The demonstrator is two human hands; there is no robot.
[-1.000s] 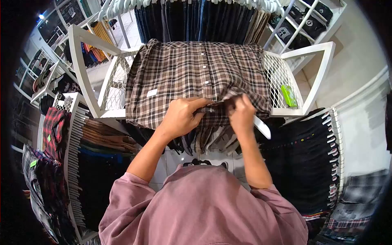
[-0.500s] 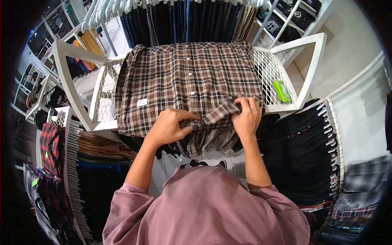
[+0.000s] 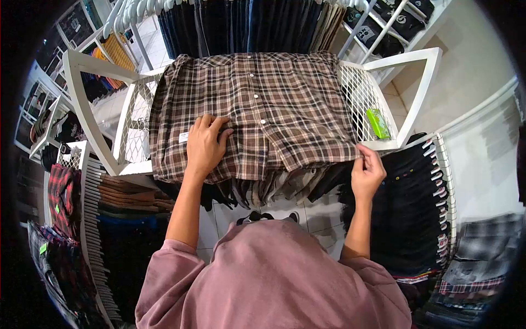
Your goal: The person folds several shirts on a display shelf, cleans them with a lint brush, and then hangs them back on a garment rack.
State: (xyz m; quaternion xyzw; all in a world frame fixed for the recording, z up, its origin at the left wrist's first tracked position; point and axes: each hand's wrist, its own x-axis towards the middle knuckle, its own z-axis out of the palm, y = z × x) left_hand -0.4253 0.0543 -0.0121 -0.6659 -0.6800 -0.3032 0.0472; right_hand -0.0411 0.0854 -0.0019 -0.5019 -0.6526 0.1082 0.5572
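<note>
A brown, black and cream plaid shirt (image 3: 296, 104) lies spread over a white wire-mesh rack, its row of white buttons running down the middle. My left hand (image 3: 207, 143) rests on the cloth left of the buttons, fingers extended and holding nothing. Partly beside it shows a small white label (image 3: 183, 137) on the shirt. At the lower right corner of the shirt, my right hand (image 3: 368, 171) pinches the hem between thumb and fingers. The front panel on that side lies slightly askew, with folds below the lowest visible button.
The rack's white frame (image 3: 419, 98) rises at both sides. A bright green packet (image 3: 377, 123) lies on the mesh at right. Dark trousers (image 3: 230, 27) hang behind, dark garments (image 3: 400, 208) hang at right, and folded red plaid shirts (image 3: 66, 203) stand at left.
My left hand has let go of the front edge and moved up and left onto the shirt. My right hand has pulled the folded-over hem outward to the right, flattening it.
</note>
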